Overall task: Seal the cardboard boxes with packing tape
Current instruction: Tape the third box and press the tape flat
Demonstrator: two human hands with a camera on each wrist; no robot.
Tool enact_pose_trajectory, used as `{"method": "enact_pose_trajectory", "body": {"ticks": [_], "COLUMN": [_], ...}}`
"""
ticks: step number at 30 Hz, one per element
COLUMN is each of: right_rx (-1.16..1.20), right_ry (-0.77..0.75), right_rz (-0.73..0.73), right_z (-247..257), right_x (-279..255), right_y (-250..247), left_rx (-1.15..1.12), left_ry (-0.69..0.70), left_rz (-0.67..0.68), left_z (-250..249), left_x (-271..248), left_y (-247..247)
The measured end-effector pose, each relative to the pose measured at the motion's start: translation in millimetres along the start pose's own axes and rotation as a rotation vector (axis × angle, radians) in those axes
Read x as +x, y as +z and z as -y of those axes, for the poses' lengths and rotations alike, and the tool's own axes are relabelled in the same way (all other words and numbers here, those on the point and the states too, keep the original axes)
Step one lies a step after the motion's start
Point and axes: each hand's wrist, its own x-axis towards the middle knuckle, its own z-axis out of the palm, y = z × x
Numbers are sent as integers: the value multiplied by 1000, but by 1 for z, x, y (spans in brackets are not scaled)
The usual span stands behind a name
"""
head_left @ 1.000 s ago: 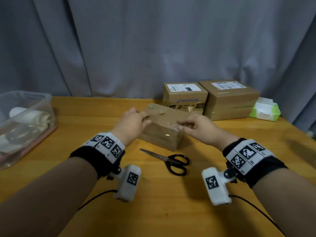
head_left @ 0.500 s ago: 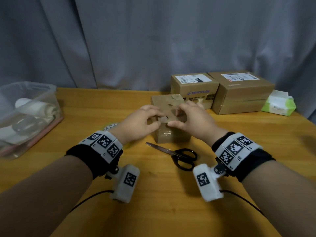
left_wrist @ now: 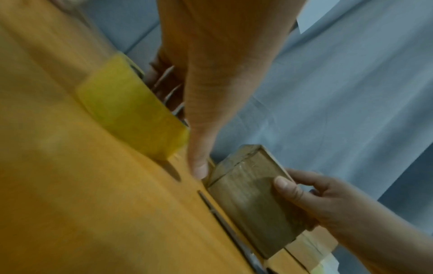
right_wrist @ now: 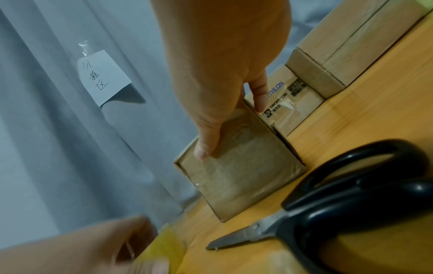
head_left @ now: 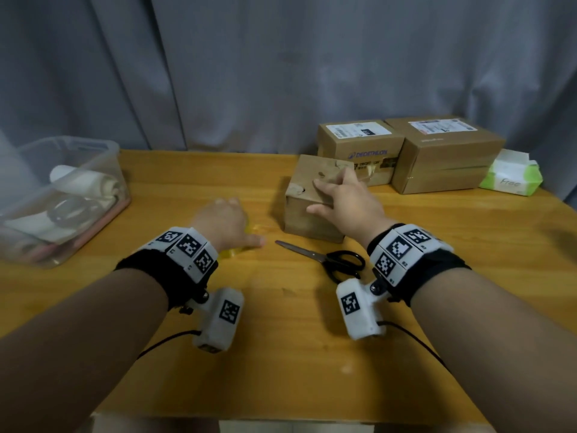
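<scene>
A small brown cardboard box (head_left: 304,221) (right_wrist: 241,176) stands on the wooden table (head_left: 281,354), its near face covered with clear tape. My right hand (head_left: 342,201) (right_wrist: 222,74) grips it, fingers over the top and thumb on the near face. To the left lies a yellow roll of packing tape (head_left: 234,250) (left_wrist: 126,111). My left hand (head_left: 221,220) (left_wrist: 222,74) is on the roll, fingers curled over its far side and thumb stretched out toward the box. The left wrist view is blurred.
Black-handled scissors (head_left: 337,260) (right_wrist: 351,194) lie just in front of the small box. Two larger labelled boxes (head_left: 359,148) (head_left: 443,154) and a green tissue pack (head_left: 512,178) sit at the back right. A clear plastic bin (head_left: 62,198) stands at the left edge.
Both hands were turning the small box. The left hand has let go and moved left onto the tape roll. The right hand stays on the box, which now sits square to me.
</scene>
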Motion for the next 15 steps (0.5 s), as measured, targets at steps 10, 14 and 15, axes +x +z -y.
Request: {"method": "enact_pose_trajectory", "body": {"ticks": [10, 14, 15], "right_rx": [384, 947, 1004], "right_ry": [-82, -45, -27], "right_rz": [-91, 78, 54], "right_z": [21, 46, 50], "right_x": [-11, -17, -16], "right_y": [-32, -33, -32], "left_rx": [-998, -1061, -1054], "left_ry": [284, 357, 357], "left_rz": [-404, -393, -401], "left_z": [15, 1, -2], "left_x": [-33, -39, -38], "left_y": [-27, -43, -45]}}
